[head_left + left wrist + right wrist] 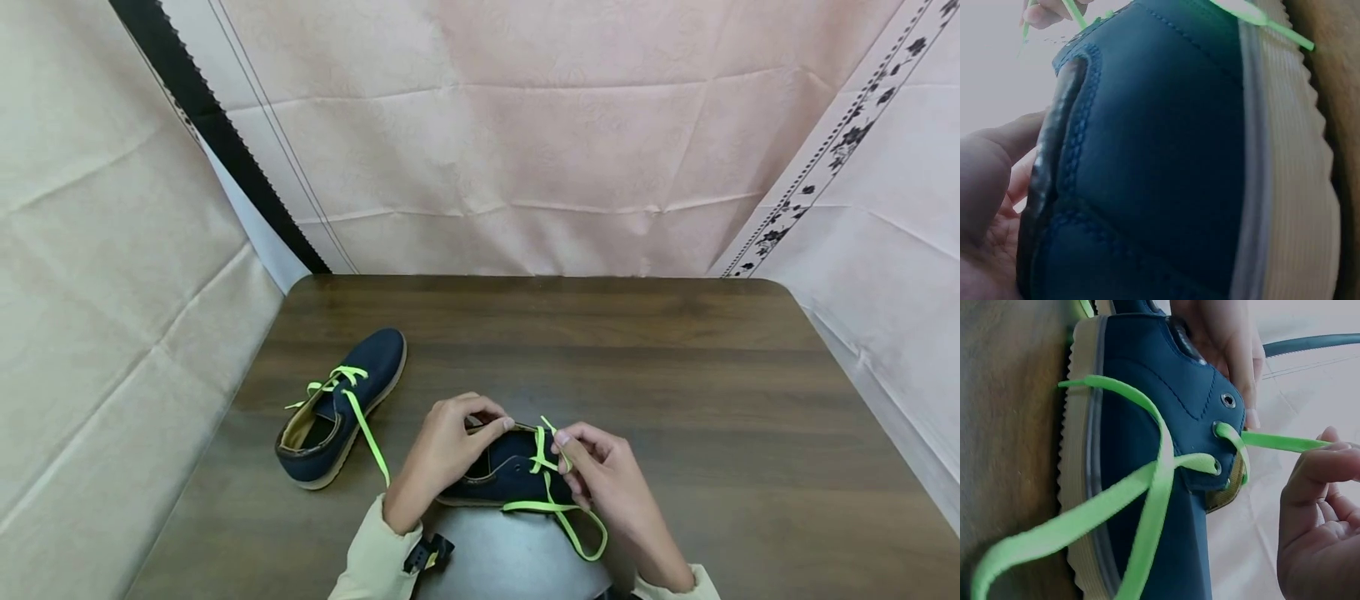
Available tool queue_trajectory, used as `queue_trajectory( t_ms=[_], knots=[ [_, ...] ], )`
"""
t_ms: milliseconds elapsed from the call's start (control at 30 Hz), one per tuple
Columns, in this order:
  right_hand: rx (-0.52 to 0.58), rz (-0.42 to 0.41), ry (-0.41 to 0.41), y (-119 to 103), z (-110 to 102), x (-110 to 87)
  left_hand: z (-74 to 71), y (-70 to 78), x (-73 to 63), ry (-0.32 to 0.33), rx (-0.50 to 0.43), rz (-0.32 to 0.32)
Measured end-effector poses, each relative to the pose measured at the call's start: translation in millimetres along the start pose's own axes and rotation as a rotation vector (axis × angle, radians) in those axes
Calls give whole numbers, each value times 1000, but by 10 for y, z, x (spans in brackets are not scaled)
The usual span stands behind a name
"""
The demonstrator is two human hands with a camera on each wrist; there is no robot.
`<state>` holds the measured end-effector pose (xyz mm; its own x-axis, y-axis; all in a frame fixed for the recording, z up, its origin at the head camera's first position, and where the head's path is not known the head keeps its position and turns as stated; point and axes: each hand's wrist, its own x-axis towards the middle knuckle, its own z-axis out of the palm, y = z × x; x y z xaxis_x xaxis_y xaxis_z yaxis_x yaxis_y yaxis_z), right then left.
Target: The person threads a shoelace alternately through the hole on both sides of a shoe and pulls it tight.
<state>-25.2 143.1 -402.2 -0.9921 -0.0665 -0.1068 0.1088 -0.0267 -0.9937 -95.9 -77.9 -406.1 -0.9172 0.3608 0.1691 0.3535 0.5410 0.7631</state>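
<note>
A navy shoe with a cream ridged sole lies crosswise before me, toe to the right. My left hand holds the far edge of its opening, thumb and fingers pinched together. With thumb and fingertips, my right hand pinches one end of the neon green shoelace, drawn taut from the eyelets in the right wrist view. The lace's other end loops loosely over the near side and sole. One metal eyelet nearest the opening has no lace through it. The left wrist view shows the shoe's side close up.
A matching navy shoe stands at the left on the brown wooden table; its green lace trails toward my left forearm. A grey rounded surface lies just below the held shoe. Pale cloth hangs behind the table.
</note>
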Motion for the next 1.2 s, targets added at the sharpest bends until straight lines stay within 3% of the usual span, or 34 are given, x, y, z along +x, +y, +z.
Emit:
queue_trajectory(
  t_ms=[267, 367, 433, 533, 633, 733, 867, 1033, 1100, 1200],
  knots=[
    [26, -3, -20, 23, 65, -16, 43, 12, 1, 27, 41, -25],
    [28, -9, -4, 28, 82, -16, 73, 32, -21, 73, 70, 2],
    [29, -17, 6, 25, 88, -20, 101, 56, -55, 132, 117, 69],
    [23, -43, 22, 3, 89, -28, 155, 109, -135, 196, 190, 237],
    [9, -71, 39, -44, 95, -30, 218, 158, -215, 174, 254, 397],
    [-13, -92, 40, -98, 111, -18, 288, 182, -262, 120, 298, 465],
    [-99, -100, 80, -135, 126, 25, 358, 172, -277, 134, 275, 457],
    [-477, -66, 212, -85, 112, 128, 376, 133, -296, 240, 179, 370],
    [-609, -37, 206, -44, 108, 171, 370, 121, -304, 273, 168, 327],
    [-636, 36, 156, 24, 99, 210, 376, 111, -313, 285, 177, 290]
  ],
)
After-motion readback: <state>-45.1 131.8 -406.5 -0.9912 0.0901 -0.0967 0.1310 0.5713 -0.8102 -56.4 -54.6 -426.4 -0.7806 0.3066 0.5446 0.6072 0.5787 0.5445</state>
